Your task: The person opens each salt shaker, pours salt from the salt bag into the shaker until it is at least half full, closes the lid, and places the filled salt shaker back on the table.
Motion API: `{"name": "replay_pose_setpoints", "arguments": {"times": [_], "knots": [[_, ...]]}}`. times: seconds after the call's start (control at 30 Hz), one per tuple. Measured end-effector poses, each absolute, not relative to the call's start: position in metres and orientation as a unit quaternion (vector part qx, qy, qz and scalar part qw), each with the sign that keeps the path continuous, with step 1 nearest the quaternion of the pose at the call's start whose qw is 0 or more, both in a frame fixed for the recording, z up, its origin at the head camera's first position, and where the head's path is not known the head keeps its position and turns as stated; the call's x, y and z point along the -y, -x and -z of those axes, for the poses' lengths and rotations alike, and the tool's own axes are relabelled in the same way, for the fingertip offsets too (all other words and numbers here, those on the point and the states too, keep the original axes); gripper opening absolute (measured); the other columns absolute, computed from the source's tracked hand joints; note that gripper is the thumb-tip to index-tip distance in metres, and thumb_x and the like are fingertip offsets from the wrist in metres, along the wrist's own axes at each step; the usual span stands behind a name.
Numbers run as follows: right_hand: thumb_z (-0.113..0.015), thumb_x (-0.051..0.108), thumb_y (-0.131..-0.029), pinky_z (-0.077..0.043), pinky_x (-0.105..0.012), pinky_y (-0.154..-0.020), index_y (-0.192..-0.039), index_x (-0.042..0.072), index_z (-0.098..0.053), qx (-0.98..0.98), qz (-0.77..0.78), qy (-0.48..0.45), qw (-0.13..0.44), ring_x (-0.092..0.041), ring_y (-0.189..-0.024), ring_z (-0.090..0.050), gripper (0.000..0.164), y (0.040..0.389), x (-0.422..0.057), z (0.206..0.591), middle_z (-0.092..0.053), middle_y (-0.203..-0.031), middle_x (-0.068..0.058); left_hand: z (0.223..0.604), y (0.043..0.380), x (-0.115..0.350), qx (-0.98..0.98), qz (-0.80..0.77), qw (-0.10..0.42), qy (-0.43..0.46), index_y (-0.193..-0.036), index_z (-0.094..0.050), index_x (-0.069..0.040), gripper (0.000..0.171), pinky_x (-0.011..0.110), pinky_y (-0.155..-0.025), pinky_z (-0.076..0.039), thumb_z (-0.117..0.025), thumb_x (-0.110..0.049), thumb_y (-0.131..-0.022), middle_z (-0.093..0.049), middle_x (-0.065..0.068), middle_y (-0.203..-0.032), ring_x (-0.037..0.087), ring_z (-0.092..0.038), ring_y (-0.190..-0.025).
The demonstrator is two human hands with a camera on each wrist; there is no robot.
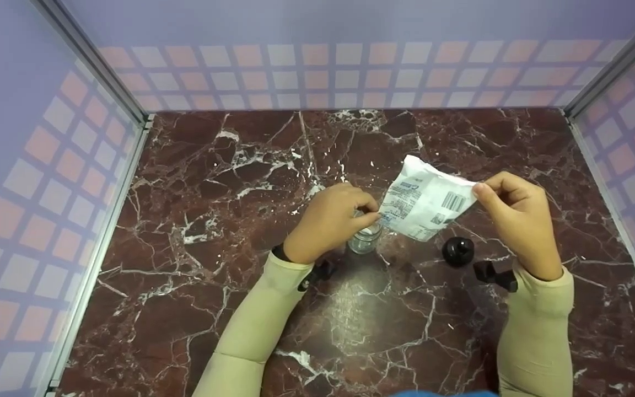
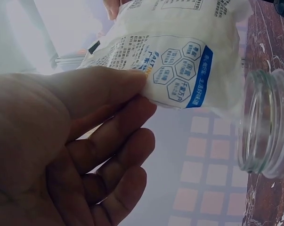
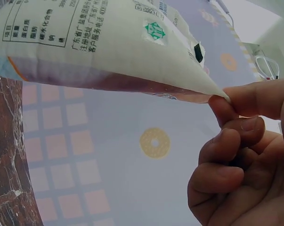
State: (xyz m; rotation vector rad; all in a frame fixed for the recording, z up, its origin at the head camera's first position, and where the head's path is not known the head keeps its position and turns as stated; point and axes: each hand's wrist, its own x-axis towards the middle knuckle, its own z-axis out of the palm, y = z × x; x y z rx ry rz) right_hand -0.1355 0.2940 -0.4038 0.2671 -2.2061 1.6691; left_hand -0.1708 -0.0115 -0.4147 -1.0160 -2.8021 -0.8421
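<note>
A white printed salt bag is held tilted above the table between both hands. My left hand pinches its lower left edge between thumb and index finger, the other fingers loosely bent in the left wrist view. With thumb and index finger, my right hand pinches the bag's right corner; in the right wrist view the remaining fingers are curled. An open-mouthed clear glass jar stands just under the left hand, partly hidden by it. The left wrist view shows the jar's threaded rim beside the bag's lower end.
A shiny black round object with a knob sits on the table right of the jar. White flecks dot the dark red marbled tabletop. Checked panels wall in the back and both sides.
</note>
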Motion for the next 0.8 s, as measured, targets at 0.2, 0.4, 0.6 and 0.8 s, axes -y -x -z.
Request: {"name": "replay_pose_setpoints", "arguments": {"times": [0.2, 0.4, 0.6, 0.8], "knots": [[-0.068, -0.003, -0.096, -0.031, -0.022, -0.048, -0.078, -0.013, -0.064, 0.799, -0.578, -0.061, 0.151, -0.009, -0.051, -0.039, 0.021, 0.142, -0.294, 0.397, -0.049, -0.058, 0.001, 0.416, 0.171, 0.012, 0.901, 0.285, 0.026, 0.326, -0.098, -0.081, -0.017, 0.019, 0.029, -0.081, -0.052, -0.074, -0.035, -0.096, -0.077, -0.007, -0.095, 0.013, -0.065, -0.087], [-0.067, -0.002, -0.097, -0.030, -0.023, -0.048, -0.078, -0.011, -0.065, 0.807, -0.565, -0.071, 0.158, -0.008, -0.051, -0.038, 0.021, 0.149, -0.294, 0.396, -0.050, -0.058, 0.002, 0.418, 0.170, 0.011, 0.898, 0.295, 0.029, 0.325, -0.098, -0.081, -0.017, 0.019, 0.028, -0.080, -0.052, -0.074, -0.035, -0.096, -0.077, -0.007, -0.095, 0.013, -0.064, -0.085], [-0.067, -0.005, -0.096, -0.034, -0.020, -0.051, -0.078, -0.017, -0.062, 0.768, -0.610, -0.093, 0.174, -0.008, -0.054, -0.044, 0.022, 0.153, -0.291, 0.402, -0.059, -0.062, 0.001, 0.421, 0.170, 0.011, 0.896, 0.296, 0.034, 0.329, -0.097, -0.081, -0.017, 0.018, 0.028, -0.079, -0.051, -0.074, -0.033, -0.096, -0.077, -0.006, -0.093, 0.012, -0.063, -0.082], [-0.068, -0.006, -0.094, -0.030, -0.020, -0.050, -0.078, -0.018, -0.062, 0.733, -0.641, -0.113, 0.200, -0.008, -0.051, -0.041, 0.021, 0.154, -0.288, 0.403, -0.057, -0.060, -0.004, 0.417, 0.172, 0.013, 0.896, 0.293, 0.043, 0.330, -0.096, -0.081, -0.017, 0.017, 0.027, -0.076, -0.051, -0.075, -0.033, -0.096, -0.077, -0.007, -0.092, 0.012, -0.063, -0.081]]}}
